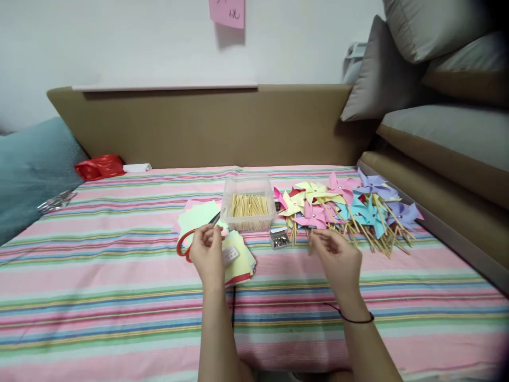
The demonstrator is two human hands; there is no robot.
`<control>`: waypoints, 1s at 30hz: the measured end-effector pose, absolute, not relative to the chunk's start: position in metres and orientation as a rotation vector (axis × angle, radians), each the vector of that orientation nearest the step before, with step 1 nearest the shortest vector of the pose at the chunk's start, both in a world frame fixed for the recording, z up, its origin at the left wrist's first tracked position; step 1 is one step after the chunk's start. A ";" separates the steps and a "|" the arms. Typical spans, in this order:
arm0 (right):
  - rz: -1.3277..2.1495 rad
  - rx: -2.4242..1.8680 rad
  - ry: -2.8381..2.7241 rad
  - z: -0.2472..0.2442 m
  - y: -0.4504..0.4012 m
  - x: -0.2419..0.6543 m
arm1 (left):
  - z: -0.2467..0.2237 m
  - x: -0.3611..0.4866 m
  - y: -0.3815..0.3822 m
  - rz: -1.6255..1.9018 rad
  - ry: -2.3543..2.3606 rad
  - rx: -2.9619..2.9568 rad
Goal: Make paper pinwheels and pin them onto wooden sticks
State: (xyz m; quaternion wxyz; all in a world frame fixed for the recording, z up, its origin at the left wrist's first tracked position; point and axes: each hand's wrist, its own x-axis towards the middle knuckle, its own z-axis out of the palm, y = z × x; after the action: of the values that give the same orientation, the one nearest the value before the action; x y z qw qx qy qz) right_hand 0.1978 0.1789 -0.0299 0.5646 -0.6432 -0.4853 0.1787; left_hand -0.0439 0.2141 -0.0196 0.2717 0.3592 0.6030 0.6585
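Two bare hands hover over a striped bedspread (119,276) at the centre of the frame, amid paper pinwheel-making. The left hand (207,253) is raised with its fingers curled inward over a stack of coloured paper squares (238,262); whether it pinches anything small between the fingertips cannot be told. Red-handled scissors (183,245) peek out just to its left, partly under the paper. The right hand (338,260), a dark band at its wrist, has its fingers drawn narrow at the near end of a thin wooden stick (314,240), apparently pinching it; the stick is too fine to be sure.

That stick belongs to the heap of finished pinwheels (350,204), which lies up and to the right of the right hand, the sticks fanning down and right, their long axes slanting towards the lower right of the frame. The right hand is plainly the nearer to the heap. Between the hands, slightly above them, stand a clear plastic box of sticks (247,204) and a small tin of metal pins (279,239).

Behind, a brown padded headboard (214,124) runs across the middle, grey cushions (397,74) pile at upper right, a pink note (227,11) hangs on the wall at top, and a red packet (99,166) lies at far left.
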 end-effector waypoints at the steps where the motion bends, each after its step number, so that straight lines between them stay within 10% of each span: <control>1: 0.497 -1.483 -1.193 -0.030 0.177 0.185 | -0.020 -0.050 0.211 1.793 1.718 0.944; 12: 0.994 -1.374 -1.540 -0.063 0.190 0.095 | -0.034 -0.079 0.188 0.975 1.958 1.176; 30: 1.069 -1.390 -1.339 -0.079 0.194 0.079 | -0.050 -0.090 0.180 0.970 2.037 1.161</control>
State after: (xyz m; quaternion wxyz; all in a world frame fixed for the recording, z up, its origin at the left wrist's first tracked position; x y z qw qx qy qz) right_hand 0.0795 0.1943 -0.0790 0.4507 -0.5625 -0.5417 0.4326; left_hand -0.0901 0.1801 -0.0505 0.2975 0.4368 0.7665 0.3650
